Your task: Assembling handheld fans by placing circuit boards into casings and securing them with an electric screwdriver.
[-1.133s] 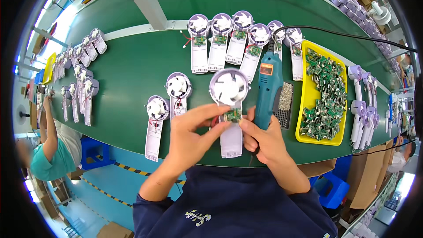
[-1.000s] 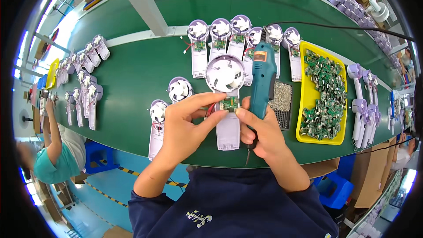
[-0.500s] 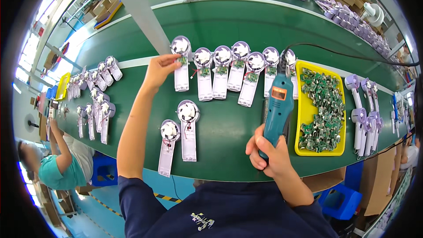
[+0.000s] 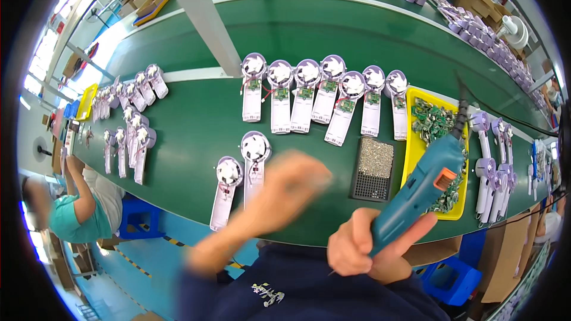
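My right hand [image 4: 363, 246] is wrapped round a teal electric screwdriver [image 4: 410, 193], held tilted near the table's front edge with its cord end up toward the yellow tray. My left hand [image 4: 291, 190] is smeared by motion over the front middle of the table, partly covering one purple-and-white handheld fan body [image 4: 254, 148]; its fingers cannot be made out. Another fan body [image 4: 223, 202] lies beside that one. Farther back stands a row of open fan bodies with green circuit boards [image 4: 306, 95]. A black perforated screw tray [image 4: 372, 187] holds many small screws.
A yellow tray [image 4: 410, 142] of circuit boards stands right, partly behind the screwdriver. Fan parts [image 4: 491, 172] lie beyond it. More fan bodies [image 4: 140, 137] are grouped at left, near a seated person [image 4: 86, 208]. A metal post [image 4: 202, 18] rises behind the row.
My left hand has left the row's leftmost fan body and come back toward me and to the right. The screwdriver has swung right and nearer me, uncovering the screw tray.
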{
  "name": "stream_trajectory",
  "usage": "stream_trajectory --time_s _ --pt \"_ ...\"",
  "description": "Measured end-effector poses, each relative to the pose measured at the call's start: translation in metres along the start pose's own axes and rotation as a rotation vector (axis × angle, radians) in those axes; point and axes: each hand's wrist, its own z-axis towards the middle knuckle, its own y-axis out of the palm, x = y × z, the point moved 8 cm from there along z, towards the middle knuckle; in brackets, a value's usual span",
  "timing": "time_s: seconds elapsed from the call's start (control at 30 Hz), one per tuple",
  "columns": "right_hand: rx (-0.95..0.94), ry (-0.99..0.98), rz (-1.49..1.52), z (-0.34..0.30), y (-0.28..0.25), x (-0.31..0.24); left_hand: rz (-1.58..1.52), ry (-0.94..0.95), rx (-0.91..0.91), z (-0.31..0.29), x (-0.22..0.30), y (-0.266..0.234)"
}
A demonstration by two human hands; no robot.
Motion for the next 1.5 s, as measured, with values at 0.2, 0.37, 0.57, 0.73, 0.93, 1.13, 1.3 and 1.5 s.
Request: stream_trajectory --time_s 0.2,0.37,0.57,0.73,0.93,1.13,1.3,1.5 --pt "0.021 0.483 0.149 0.035 0.048 0.024 -0.512 -0.224 -0.846 -0.036 -0.019 0.195" --pt "0.257 1.482 0.373 0.027 0.093 0.058 -0.450 -0.147 -1.172 -0.033 -0.004 0.287" --pt "-0.047 0.613 0.252 0.029 0.093 0.116 -0.506 -0.082 -1.090 -0.026 0.040 0.283" --pt "0.082 0.666 0.287 0.016 0.081 0.131 -0.445 0.072 -1.022 -0.031 0.047 0.261" --pt "0.083 0.658 0.242 0.020 0.075 0.129 -0.560 0.168 -0.877 -0.021 0.043 0.267" --pt "0.160 0.611 0.122 0.008 0.045 0.099 -0.854 -0.182 -1.171 -0.021 0.033 0.248" --pt "0.281 0.202 -0.102 -0.007 0.005 0.019 0.121 0.342 -0.022 0.074 0.021 0.162" --pt "0.315 0.116 -0.149 -0.043 -0.015 -0.007 0.401 0.516 -0.128 0.086 0.026 0.209"
